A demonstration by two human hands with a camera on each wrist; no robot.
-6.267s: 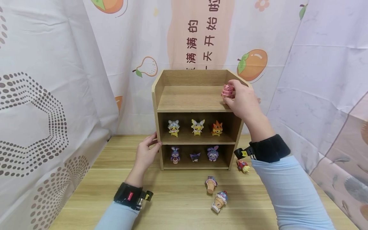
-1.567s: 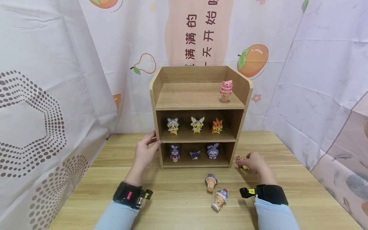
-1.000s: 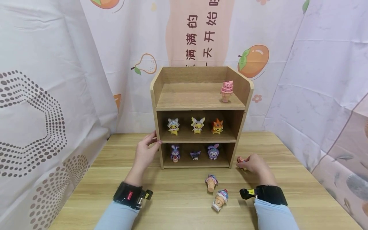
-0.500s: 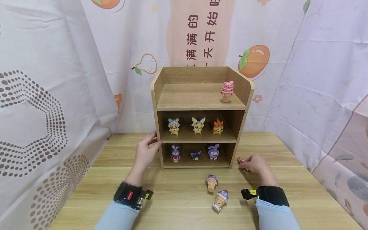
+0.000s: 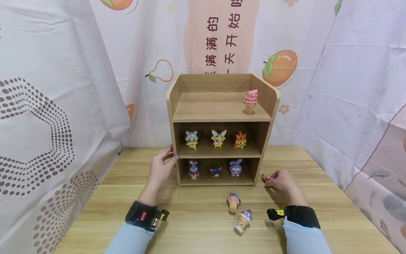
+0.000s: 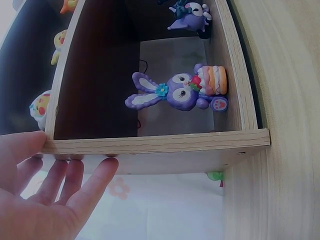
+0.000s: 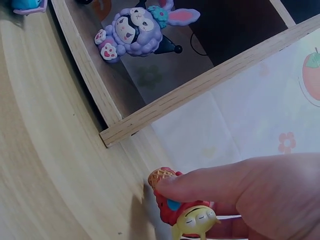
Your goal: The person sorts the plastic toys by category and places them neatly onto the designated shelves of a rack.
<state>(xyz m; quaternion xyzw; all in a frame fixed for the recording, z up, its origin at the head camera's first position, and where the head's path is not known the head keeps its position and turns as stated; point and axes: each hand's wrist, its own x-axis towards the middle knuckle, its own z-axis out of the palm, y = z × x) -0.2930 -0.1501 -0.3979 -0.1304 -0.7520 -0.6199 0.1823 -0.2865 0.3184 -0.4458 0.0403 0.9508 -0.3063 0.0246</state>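
My left hand [image 5: 161, 167] rests against the left side of the wooden shelf [image 5: 219, 153]. In the left wrist view its thumb [image 6: 25, 145] lies on the front edge, and its straight fingers touch the outer side. To the right of the shelf, low by the table, my right hand [image 5: 283, 181] pinches a small ice-cream-cone figurine [image 7: 182, 212] between thumb and fingers. This toy is red with a yellow head and a waffle-cone end; the hand covers part of it. A pink ice-cream-cone figurine [image 5: 250, 101] stands on the top level, at its right.
Two ice-cream-cone figurines, one purple-topped [image 5: 233, 203] and one blue-topped [image 5: 243, 221], lie on the table before the shelf. Yellow and orange figurines [image 5: 218, 138] line the middle level. Purple figurines [image 5: 235, 168] stand below. Printed curtains [image 5: 136, 95] hang behind.
The right hand has let go of the pink figurine on the top level, come down to the table and taken hold of the red figurine. The left hand stays at the shelf's side.
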